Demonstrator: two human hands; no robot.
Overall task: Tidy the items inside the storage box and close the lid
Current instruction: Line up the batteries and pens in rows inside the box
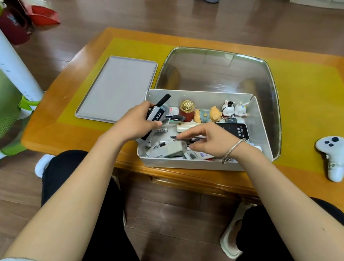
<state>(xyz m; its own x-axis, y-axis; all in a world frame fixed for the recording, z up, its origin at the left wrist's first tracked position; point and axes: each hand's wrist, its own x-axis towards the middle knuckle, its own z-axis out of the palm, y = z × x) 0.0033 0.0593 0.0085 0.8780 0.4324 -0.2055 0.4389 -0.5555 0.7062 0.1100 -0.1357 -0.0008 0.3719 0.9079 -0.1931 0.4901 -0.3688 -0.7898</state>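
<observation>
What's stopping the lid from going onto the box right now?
Both hands are in the way: the left hand grips a black-and-white item over the storage box and the right hand reaches into it at a pen. The lid lies flat on the table, left of the box.

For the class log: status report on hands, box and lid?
Left hand grips black-and-white case. Right hand pinches pen. Storage box cluttered; lid off.

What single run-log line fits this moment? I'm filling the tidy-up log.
stage: sorting | left hand: grips black-and-white device | right hand: pinches dark pen | white storage box: open | grey lid: on table, left of box
</observation>
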